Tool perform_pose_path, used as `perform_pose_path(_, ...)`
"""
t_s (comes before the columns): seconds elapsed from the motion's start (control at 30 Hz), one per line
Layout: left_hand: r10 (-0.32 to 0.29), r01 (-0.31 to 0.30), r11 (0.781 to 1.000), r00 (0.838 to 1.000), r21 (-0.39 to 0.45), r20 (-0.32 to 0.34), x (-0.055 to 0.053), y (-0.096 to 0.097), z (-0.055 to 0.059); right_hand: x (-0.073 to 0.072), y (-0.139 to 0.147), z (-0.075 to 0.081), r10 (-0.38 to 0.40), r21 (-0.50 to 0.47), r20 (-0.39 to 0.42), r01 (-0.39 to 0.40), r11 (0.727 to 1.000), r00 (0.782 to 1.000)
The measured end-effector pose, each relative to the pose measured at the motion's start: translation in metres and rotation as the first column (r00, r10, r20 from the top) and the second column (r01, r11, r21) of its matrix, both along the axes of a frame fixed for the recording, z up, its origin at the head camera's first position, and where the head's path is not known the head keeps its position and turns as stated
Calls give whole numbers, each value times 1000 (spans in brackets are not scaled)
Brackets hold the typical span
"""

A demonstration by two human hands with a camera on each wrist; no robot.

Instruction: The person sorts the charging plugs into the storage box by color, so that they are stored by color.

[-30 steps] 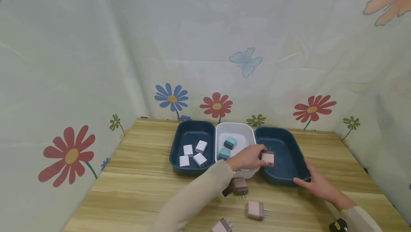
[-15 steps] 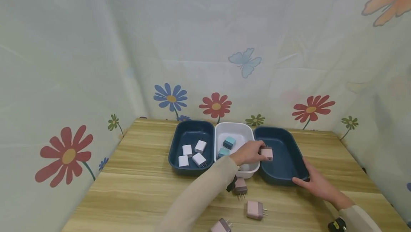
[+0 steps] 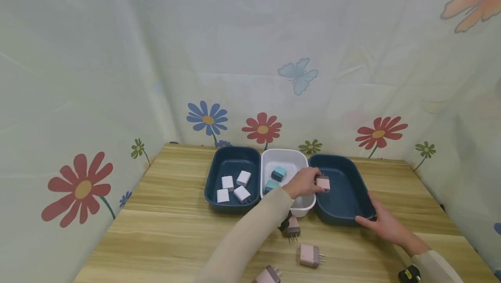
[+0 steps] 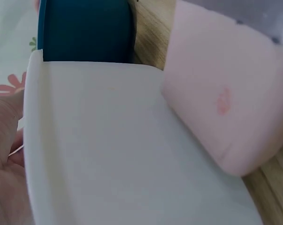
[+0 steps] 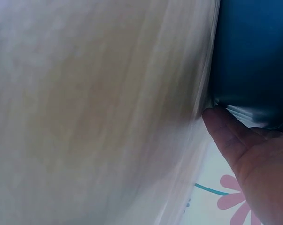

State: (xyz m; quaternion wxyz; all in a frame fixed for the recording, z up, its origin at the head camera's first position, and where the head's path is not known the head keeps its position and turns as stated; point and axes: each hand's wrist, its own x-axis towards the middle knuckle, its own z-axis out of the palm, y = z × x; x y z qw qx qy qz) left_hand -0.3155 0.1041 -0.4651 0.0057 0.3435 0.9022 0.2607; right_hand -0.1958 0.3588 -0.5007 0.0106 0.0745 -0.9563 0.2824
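Observation:
My left hand [image 3: 304, 183] pinches a pink charger [image 3: 323, 182] over the left side of the right-hand dark blue tray [image 3: 340, 222], with the prongs pointing away. Part of this hand shows beyond the rim of the white tray [image 4: 99, 140] in the left wrist view, where the held charger is hidden. At the near right corner of the right-hand blue tray, my right hand [image 3: 387, 224] rests its spread thumb and fingers against the outer walls. The right wrist view shows the thumb [image 5: 225, 133] extended to the tray's lower edge; the other fingers are mostly hidden.
Pink-and-brown chargers lie on the wooden table [image 3: 164, 239]: one [image 3: 291, 227] by my left wrist, another [image 3: 309, 255] nearer, a third [image 3: 268, 275] at the bottom edge. The left blue tray [image 3: 211, 178] holds several white chargers [image 3: 242, 194]. Teal chargers [image 3: 279, 173] lie in the white tray.
My left hand has shifted slightly away from me and left with the pink charger still in its grip. The right hand stays at the blue tray's corner.

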Motion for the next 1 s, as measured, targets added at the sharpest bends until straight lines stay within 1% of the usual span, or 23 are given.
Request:
perform_pose_path(0.1, 28, -29, 999, 999, 15, 17, -2, 2, -1, 0, 0, 2, 5, -12, -13, -6, 1000, 1000)
perform_pose_path(0.2, 74, -74, 997, 997, 28, 28, -4, 3, -3, 0, 0, 1, 17, -18, -31, -18, 1000, 999)
perform_pose_path(0.33, 139, -140, 990, 990, 33, 16, -5, 4, -4, -2, 2, -2, 30, -14, -54, -31, 999, 998)
perform_pose_path(0.4, 164, -165, 985, 986, 47, 19, -6, 3, -4, -2, 2, -3, 29, -14, -52, -29, 999, 998)
perform_pose_path(0.5, 171, -172, 983, 985, 72, 22, -6, -1, -3, -2, 4, -3, 25, -24, -47, -26, 999, 999)
perform_pose_path(0.6, 138, -142, 985, 990, 101, 39, -7, -13, -2, -2, 2, -3, 21, -37, -41, -23, 999, 999)
perform_pose_path(0.67, 100, -106, 988, 993, 115, 54, -6, -21, 0, -2, 2, -2, 21, -41, -42, -23, 999, 999)
perform_pose_path(0.77, 41, -52, 991, 995, 120, 93, -4, -37, 3, -1, 1, -1, 21, -39, -28, -22, 999, 999)
perform_pose_path(0.83, -1, -12, 994, 993, 113, 117, 1, -47, 6, -1, 1, 0, 19, -35, -10, -19, 999, 1000)
perform_pose_path(0.93, -80, 71, 994, 990, 78, 114, 10, -62, 10, -1, 0, 0, 9, -32, 23, -9, 999, 1000)
perform_pose_path(1.0, -142, 138, 989, 985, 48, 99, 19, -72, 15, 0, 0, 0, 6, -27, 32, -5, 1000, 999)
